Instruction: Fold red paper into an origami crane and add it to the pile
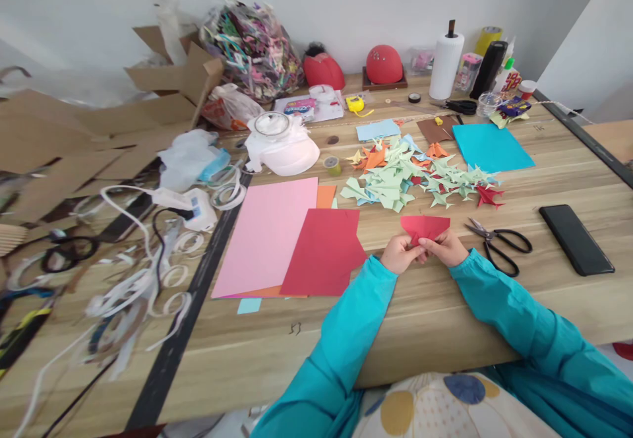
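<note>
A partly folded piece of red paper (426,226) is held between both hands above the wooden table. My left hand (399,254) pinches its lower left side, and my right hand (446,247) grips its lower right, thumbs close together. Just beyond lies a heap of folded paper cranes (395,177), mostly pale green, some orange and blue. One dark red crane (489,195) rests at the heap's right end. Black-handled scissors (499,243) lie partly open to the right of my right hand. Red paper sheets (321,253) and a pink sheet (271,233) are stacked to the left.
A black phone (576,239) lies at the right. Blue sheets (492,148) are behind the cranes. Cables and a white power strip (198,208) clutter the left, near cardboard boxes (163,111). A white roll (446,67) and bottles stand at the back.
</note>
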`<action>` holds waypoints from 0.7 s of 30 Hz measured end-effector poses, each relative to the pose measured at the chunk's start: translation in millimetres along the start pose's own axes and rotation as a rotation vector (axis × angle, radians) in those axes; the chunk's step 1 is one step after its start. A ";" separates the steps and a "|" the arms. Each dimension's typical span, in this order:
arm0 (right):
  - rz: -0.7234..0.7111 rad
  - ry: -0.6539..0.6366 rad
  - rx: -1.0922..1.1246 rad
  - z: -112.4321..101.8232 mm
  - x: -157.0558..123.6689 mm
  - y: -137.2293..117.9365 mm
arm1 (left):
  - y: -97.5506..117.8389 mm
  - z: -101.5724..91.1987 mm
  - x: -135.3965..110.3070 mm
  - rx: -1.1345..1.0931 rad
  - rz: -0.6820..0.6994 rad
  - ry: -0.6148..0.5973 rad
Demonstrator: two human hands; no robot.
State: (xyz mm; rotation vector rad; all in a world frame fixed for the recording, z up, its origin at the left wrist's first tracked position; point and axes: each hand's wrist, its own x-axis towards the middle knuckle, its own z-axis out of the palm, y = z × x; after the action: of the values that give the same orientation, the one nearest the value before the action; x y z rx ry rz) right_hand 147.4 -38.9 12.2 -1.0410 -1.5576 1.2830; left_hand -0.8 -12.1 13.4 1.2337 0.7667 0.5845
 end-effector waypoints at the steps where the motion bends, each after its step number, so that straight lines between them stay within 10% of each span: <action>1: -0.001 -0.010 -0.001 -0.4 -0.2 0.2 | 0.0 0.7 -0.2 0.000 0.000 0.003; 21: 0.136 0.171 -0.021 -2.8 -1.8 0.5 | -1.0 -1.0 1.1 -0.044 0.018 0.022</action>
State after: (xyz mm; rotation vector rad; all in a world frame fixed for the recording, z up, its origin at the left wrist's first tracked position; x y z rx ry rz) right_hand 150.7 -39.8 11.9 -1.2543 -1.3935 1.2358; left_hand -1.0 -10.9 12.1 1.1963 0.7586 0.6272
